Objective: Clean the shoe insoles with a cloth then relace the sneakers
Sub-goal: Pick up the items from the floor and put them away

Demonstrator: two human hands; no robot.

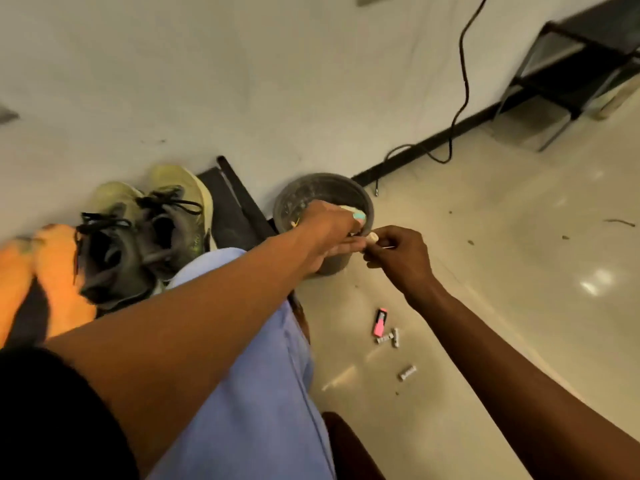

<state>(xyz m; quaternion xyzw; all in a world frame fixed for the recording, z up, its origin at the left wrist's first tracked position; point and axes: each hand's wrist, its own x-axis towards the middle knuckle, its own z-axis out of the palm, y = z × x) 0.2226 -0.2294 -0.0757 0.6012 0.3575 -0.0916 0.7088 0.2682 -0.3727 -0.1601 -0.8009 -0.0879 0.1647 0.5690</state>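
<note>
From the head view I see both of my arms stretched out over a dark grey bucket (323, 194) that stands on the pale floor (485, 271) against the wall. My left hand (329, 233) reaches over the bucket's near rim with fingers extended, and something pale with a turquoise patch shows at its fingertips; I cannot tell whether that is a cloth or whether the hand really holds it. My right hand (398, 258) is curled, thumb and forefinger pinching a small pale item (373, 237) just where the two hands meet; it is too small for me to identify. The sneakers (145, 230), yellow-green and grey, sit side by side to the left of my blue-trousered leg (249, 358), well apart from both hands, with black laces (166, 202) threaded loosely across their tongues. An orange shape (41, 271) lies beside them, blurred. On the floor near my right forearm lie a pink lighter-like object (380, 321) and a few small batteries (391, 337).
</note>
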